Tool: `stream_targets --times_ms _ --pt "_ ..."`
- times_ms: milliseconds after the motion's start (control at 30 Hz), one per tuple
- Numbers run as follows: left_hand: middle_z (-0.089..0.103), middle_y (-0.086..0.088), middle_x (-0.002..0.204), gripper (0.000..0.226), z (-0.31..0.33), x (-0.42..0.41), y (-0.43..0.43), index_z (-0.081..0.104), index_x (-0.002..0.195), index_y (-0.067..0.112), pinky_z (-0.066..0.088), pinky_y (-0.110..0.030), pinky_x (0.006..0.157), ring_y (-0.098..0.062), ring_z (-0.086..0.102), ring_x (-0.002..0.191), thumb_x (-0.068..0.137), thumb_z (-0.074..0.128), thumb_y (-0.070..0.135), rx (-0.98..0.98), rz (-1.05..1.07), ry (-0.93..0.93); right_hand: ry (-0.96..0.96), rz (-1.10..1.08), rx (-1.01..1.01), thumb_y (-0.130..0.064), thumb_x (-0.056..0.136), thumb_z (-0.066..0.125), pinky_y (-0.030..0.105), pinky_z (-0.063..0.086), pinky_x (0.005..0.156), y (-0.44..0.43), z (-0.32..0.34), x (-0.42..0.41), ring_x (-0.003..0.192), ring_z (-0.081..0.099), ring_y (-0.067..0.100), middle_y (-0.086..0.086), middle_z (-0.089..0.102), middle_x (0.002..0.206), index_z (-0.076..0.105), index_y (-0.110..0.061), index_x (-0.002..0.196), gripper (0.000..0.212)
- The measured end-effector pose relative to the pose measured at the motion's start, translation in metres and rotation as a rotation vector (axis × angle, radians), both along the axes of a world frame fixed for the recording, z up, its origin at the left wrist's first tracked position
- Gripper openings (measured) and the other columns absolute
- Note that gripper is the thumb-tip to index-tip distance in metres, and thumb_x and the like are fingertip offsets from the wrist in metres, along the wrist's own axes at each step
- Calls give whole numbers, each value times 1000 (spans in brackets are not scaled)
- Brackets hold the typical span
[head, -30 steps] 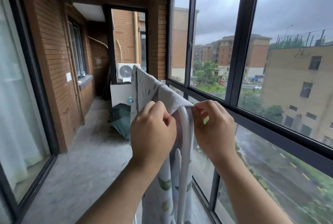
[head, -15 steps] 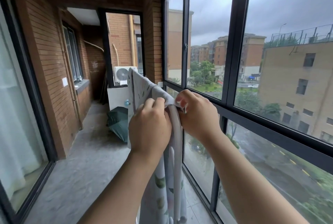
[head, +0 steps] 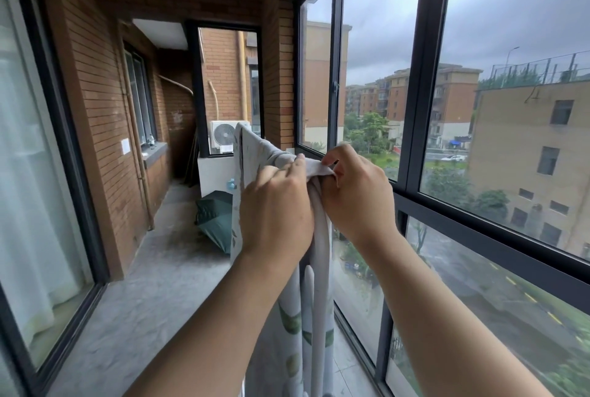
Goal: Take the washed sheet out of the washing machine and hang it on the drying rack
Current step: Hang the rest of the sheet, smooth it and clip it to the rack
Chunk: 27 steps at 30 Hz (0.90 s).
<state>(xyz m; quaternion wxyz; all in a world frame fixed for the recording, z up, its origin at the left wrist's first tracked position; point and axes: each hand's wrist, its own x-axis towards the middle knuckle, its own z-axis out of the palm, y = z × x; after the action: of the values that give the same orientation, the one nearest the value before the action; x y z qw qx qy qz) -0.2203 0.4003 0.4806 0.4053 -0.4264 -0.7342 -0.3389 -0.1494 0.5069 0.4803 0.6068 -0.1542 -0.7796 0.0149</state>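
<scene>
A pale sheet (head: 255, 149) with a green leaf print is draped over the top bar of a white drying rack (head: 321, 256) in front of me, and its printed side hangs down below my wrists. My left hand (head: 276, 208) grips the sheet on the left of the rack's near end. My right hand (head: 356, 192) pinches the sheet's edge on the right, over the rack's curved white tube. The two hands almost touch. The washing machine is not in view.
A narrow brick balcony runs ahead, with tall black-framed windows (head: 421, 84) close on the right and a glass door (head: 35, 154) on the left. A dark green umbrella (head: 215, 221) lies on the concrete floor (head: 134, 294) beyond the rack. An air conditioner unit (head: 222, 135) stands at the far end.
My hands have drawn closer together over the rack's near end, and the right hand has shifted left and further onto the sheet's edge. The view has tilted up slightly.
</scene>
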Motion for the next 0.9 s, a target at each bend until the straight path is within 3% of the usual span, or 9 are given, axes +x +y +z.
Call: stream_targets --times_ms 200,300,400,533,667,767,900 --pt "68 -5 123 58 -19 7 -8 46 146 18 53 -32 73 -23 67 102 92 49 0 -39 -53 -55 1 -77 116 -14 80 66 30 40 43 -5 -23 9 57 55 27 -2 61 71 60 -12 80 6" --pt "74 -6 90 59 -29 12 -10 45 147 15 46 -29 53 -23 70 73 90 54 2 -71 -4 -66 4 -76 107 -13 84 67 31 39 42 -3 -31 11 55 53 27 -1 58 67 59 -12 77 10" --pt "73 -7 79 53 -26 15 -13 49 144 16 45 -29 50 -28 69 66 91 54 7 -92 50 -120 21 -42 84 -14 84 65 31 40 41 -3 -30 12 54 52 27 -1 57 66 60 -13 77 8" --pt "67 -2 58 33 -21 14 -14 72 115 13 40 -25 38 -26 63 46 82 72 9 -58 79 -96 59 -7 26 -18 85 55 33 41 43 -6 -26 11 57 53 26 -4 58 69 59 -14 77 9" --pt "59 -1 50 6 -26 10 -14 73 83 15 24 -22 43 -26 56 40 87 68 15 -59 74 -13 18 11 -7 -24 88 60 36 42 43 -4 -32 11 55 49 29 -3 53 64 53 -13 73 21" --pt "53 -4 45 20 -23 6 -12 65 64 15 21 -22 47 -30 49 39 83 69 10 7 80 -23 29 30 -34 -14 84 67 38 42 44 -5 -31 12 57 47 30 0 52 63 50 -10 70 23" --pt "51 -4 45 22 -23 5 -11 63 60 15 21 -23 47 -28 37 40 79 73 8 25 53 -60 40 69 -79 -7 81 71 40 43 47 -5 -29 12 57 48 27 -1 52 63 51 -9 71 22"
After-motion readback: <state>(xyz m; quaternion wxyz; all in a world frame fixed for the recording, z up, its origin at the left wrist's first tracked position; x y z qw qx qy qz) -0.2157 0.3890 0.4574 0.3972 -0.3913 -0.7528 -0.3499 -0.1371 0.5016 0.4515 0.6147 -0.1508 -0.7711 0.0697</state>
